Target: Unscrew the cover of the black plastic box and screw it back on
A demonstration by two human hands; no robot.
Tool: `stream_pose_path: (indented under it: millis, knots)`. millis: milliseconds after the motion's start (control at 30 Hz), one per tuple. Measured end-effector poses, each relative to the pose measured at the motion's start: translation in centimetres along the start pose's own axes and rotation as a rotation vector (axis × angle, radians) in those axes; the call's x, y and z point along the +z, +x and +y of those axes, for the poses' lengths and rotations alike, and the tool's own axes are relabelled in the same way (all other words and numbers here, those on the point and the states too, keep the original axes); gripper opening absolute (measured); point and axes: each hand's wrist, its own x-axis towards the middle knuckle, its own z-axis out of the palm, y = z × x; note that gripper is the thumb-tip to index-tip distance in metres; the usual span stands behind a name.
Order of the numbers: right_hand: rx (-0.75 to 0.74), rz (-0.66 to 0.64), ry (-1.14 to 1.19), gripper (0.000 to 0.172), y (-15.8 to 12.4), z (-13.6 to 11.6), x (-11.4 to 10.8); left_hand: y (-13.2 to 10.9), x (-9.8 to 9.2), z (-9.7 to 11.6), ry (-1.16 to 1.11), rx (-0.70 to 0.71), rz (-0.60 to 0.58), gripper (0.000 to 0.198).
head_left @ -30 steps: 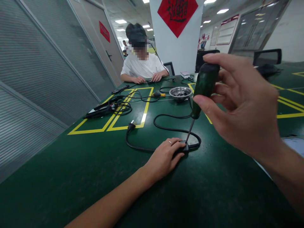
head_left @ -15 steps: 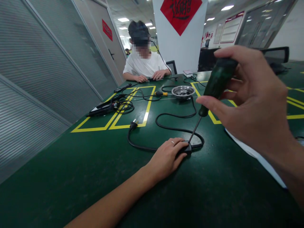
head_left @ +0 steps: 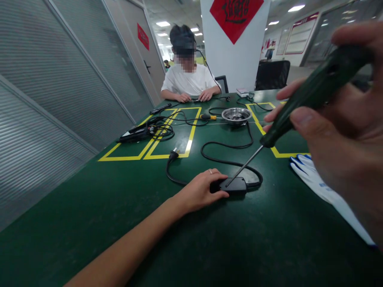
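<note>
Fingers and thumb of the left hand (head_left: 203, 188) pinched the left end of a black inline cord box (head_left: 237, 186), while those of the right hand (head_left: 347, 135) closed around a green-handled screwdriver (head_left: 311, 95), thumb along the handle and forefinger over its upper end.

Slatted blinds behind a glass partition (head_left: 54, 67) filled the left of the room; just beyond stood a grey door (head_left: 134, 52). At the far middle rose a white pillar (head_left: 233, 67) bearing a red diamond sign (head_left: 236, 20) with black characters. Dark green and faintly glossy, the table (head_left: 254, 247) spread from near to far, marked out in rectangles of yellow tape (head_left: 122, 158). A person (head_left: 191, 79) in a white T-shirt sat at its far edge, both hands on a small dark item. Right of the pillar stood a black chair (head_left: 272, 75).

On the right lay a white glove (head_left: 320, 184) with blue edging, partly hidden by the right hand. Black cables (head_left: 158, 129) lay tangled across the tape at far left. A steel bowl (head_left: 231, 122) held small dark pieces; just left of it lay a yellow-and-black-handled screwdriver (head_left: 208, 117).

Flat on the table, near the middle, sat the cord box. Its cord looped right, then back toward the bowl; leftward it ended in a plug (head_left: 173, 154). The green-handled screwdriver's slanting shaft met the box's top beside the left hand, the exact contact too small to read.
</note>
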Motion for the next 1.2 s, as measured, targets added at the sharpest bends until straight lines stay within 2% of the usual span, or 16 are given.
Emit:
stream_pose_path:
  millis: [100,233,333,500,567,667,733,800,867,1100,1200]
  knots:
    - [-0.047,-0.144,-0.119,0.069,-0.5,1.0,1.5,0.0,0.2,-0.3,-0.019,0.014,0.014,0.041]
    - [-0.028,-0.153,-0.09,0.072,-1.3,1.5,2.4,0.0,0.3,-0.3,-0.017,0.026,0.02,0.043]
    - [-0.012,-0.175,-0.107,0.072,-1.2,1.0,2.3,0.1,0.1,-0.2,-0.018,0.029,0.008,0.042]
    - [-0.022,-0.339,-0.193,0.072,-0.5,-0.4,2.3,0.1,0.2,-0.3,-0.016,0.024,0.013,0.045]
    - [-0.047,-0.326,-0.246,0.067,-0.2,-0.7,2.6,0.1,0.3,-0.5,-0.011,0.025,0.019,0.047]
    - [-0.167,-0.309,-0.298,0.061,0.1,-1.1,3.2,0.0,0.4,-0.7,-0.011,0.029,0.016,0.047]
    - [-0.164,-0.391,-0.335,0.056,0.3,-1.4,3.4,0.1,0.4,-0.8,-0.017,0.026,0.008,0.047]
    - [-0.14,-0.462,-0.361,0.059,0.5,-1.8,3.5,0.1,0.4,-0.8,-0.027,0.016,0.001,0.046]
    - [-0.143,-0.445,-0.367,0.061,0.6,-2.1,3.6,0.2,0.4,-0.7,-0.037,0.006,-0.002,0.045]
    - [-0.088,-0.293,-0.346,0.052,0.2,-2.0,4.5,0.1,0.2,-0.1,-0.034,-0.029,0.001,0.036]
    - [-0.011,-0.332,-0.311,0.06,0.1,-1.9,4.6,0.1,0.2,0.0,-0.037,-0.024,0.0,0.036]
